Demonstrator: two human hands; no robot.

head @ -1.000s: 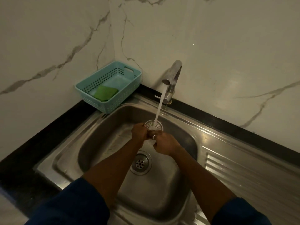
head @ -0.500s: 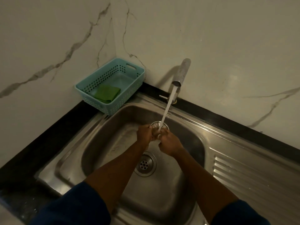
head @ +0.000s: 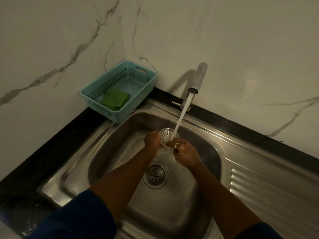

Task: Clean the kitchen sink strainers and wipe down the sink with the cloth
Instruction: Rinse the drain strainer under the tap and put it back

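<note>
Upper left of centre: green cloth [head: 115, 101] lies unused in the basket [head: 96, 91]. Centre: left hand [head: 152, 141] and right hand [head: 184, 152] pinch the strainer [head: 166, 136] by its edges under the faucet [head: 196, 81] stream. Risk: wet fingers slip and the strainer drops into the sink [head: 107, 152].

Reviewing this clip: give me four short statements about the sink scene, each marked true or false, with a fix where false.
1. Water runs from the tap onto the strainer. True.
2. Only the left hand holds the strainer. False: the right hand holds it too.
3. The green cloth lies in the sink. False: it lies in the teal basket.
4. The drain has no strainer in it. True.
</note>
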